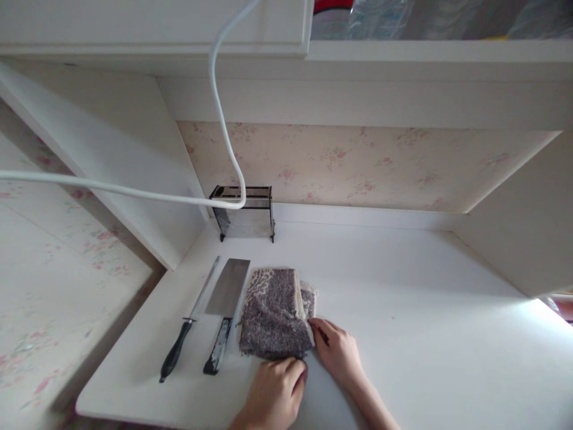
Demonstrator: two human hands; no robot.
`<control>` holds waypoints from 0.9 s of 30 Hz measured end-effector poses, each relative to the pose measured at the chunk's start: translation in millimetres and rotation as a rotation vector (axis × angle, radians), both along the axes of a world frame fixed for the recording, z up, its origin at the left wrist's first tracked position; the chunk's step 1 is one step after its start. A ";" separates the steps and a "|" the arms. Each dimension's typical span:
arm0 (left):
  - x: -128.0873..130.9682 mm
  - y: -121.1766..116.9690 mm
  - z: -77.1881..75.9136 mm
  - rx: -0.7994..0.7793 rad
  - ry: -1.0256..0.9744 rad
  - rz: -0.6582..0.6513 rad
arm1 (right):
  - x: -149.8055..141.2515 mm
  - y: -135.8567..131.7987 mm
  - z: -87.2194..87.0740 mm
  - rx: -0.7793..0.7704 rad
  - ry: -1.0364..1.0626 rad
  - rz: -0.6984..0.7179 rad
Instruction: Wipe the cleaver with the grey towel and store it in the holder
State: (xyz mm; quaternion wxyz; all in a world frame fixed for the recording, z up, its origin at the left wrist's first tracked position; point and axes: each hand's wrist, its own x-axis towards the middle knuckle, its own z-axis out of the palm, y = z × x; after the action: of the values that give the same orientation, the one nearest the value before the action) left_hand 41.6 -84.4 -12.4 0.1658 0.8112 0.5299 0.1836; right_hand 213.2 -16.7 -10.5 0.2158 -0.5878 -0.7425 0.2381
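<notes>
A folded grey-brown cloth with a pale pattern lies on the white desktop in front of me. My left hand is closed at the cloth's near edge, its fingers curled against the fabric. At the right edge, my right hand pinches the cloth's near corner between thumb and fingers. Left of the cloth lies a cleaver with a broad blade and a worn black handle. Farther left is a sharpening steel with a black handle, its rod pointing away from me.
A clear-sided knife block with a black frame stands at the back left, against the wall. A white cable hangs across the upper left view. The white desktop runs between side panels, below a cabinet.
</notes>
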 end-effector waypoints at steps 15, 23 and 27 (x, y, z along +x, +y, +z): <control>-0.3 -0.7 -2.0 0.008 0.001 -0.010 | 0.0 -0.2 0.9 -0.011 0.010 -0.003; -0.5 -1.8 -2.0 -0.015 0.017 -0.003 | -0.5 -0.1 2.9 -0.017 0.008 -0.004; -0.3 -1.7 -3.2 -0.022 0.013 -0.004 | 0.1 -0.2 1.0 -0.013 0.018 -0.006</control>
State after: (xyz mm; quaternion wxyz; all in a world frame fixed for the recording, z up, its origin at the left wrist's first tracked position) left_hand 41.3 -86.1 -15.6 0.1718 0.8115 0.5314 0.1720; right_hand 213.3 -16.9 -9.5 0.2193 -0.5892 -0.7373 0.2473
